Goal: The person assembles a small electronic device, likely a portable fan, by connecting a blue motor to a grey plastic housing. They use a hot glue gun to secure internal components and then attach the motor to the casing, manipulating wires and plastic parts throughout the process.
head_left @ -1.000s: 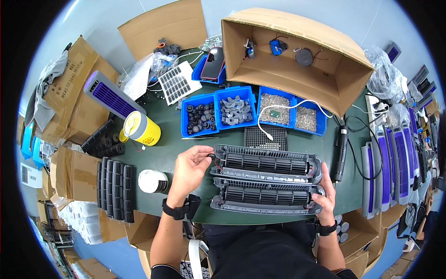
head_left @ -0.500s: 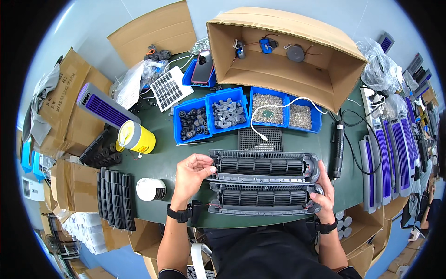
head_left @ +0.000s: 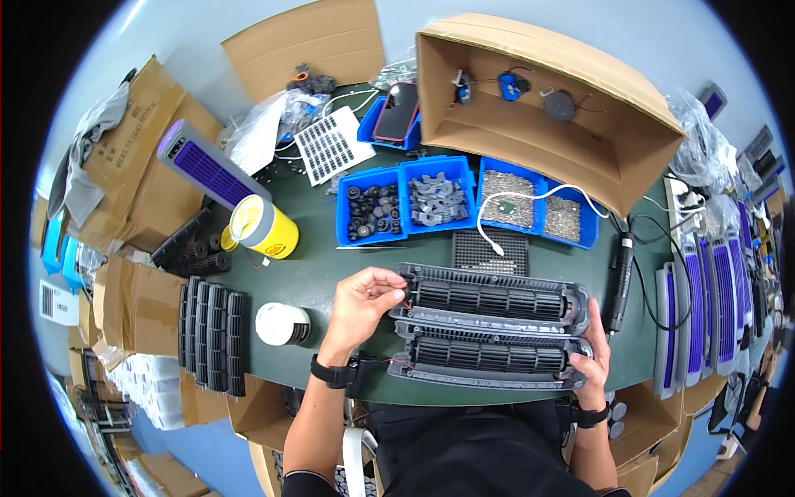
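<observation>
Two grey tower-fan housings lie side by side on the green table, the far housing (head_left: 497, 300) and the near housing (head_left: 489, 358), each with a black ribbed roller in it. At the left end of the far one, my left hand (head_left: 362, 308) is closed in a pinch, thumb against fingertips; what it pinches is too small to tell. Thin red wires show beside those fingers. My right hand (head_left: 591, 360) wraps the right ends, its thumb on the near housing and its fingers along the outer side of the far one.
Beyond the housings are a black grid tray (head_left: 490, 253) and blue bins with black rollers (head_left: 373, 211), grey clips (head_left: 437, 200) and screws (head_left: 507, 186). A black electric screwdriver (head_left: 621, 286) lies right. Left are a white tub (head_left: 281, 324), yellow canister (head_left: 265, 229) and loose fan rollers (head_left: 211, 335).
The whole view has shifted, so the table things appear farther right. Both hands keep about the same places on the housings, and the left pinch stays at the far housing's left end.
</observation>
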Available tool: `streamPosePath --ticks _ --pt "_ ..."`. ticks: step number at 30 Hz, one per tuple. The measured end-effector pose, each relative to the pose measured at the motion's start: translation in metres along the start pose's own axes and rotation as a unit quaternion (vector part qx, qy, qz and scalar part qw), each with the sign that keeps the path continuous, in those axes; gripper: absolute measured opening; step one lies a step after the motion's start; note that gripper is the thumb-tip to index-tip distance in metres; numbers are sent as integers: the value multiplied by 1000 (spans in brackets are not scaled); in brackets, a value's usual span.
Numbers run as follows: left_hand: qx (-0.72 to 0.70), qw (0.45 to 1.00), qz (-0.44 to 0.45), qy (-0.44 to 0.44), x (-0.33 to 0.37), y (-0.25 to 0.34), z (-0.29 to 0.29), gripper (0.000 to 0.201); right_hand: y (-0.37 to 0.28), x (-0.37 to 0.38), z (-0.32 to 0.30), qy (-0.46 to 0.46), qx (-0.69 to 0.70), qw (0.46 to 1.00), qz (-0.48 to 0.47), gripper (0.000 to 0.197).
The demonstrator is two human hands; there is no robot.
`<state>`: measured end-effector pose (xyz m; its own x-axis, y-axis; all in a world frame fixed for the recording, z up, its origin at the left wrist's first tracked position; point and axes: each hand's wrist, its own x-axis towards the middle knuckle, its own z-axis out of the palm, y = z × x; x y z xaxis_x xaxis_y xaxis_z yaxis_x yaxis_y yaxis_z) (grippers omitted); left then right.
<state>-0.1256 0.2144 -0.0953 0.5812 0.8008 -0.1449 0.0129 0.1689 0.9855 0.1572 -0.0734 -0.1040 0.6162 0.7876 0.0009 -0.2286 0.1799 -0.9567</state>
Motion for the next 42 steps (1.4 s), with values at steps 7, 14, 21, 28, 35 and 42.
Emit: streamPosePath --ticks 7,14,21,28,35,42 --pt "35 999 -10 0 1 0 2 20 2 0 -4 0 -28 1000 0 109" --pt "22 999 24 3 0 1 7 19 -2 0 2 5 -24 1000 2 110" --pt "29 1000 8 5 3 -3 6 21 1 0 -3 3 -29 1000 6 110" --pt "31 999 9 0 1 0 7 20 -1 -1 -1 2 -26 1000 6 110" --pt "324 943 77 4 -54 89 24 27 1 1 -2 -3 -21 1000 7 112" --pt "471 848 220 -103 35 137 34 29 1 0 -6 -7 -20 1000 -4 109"
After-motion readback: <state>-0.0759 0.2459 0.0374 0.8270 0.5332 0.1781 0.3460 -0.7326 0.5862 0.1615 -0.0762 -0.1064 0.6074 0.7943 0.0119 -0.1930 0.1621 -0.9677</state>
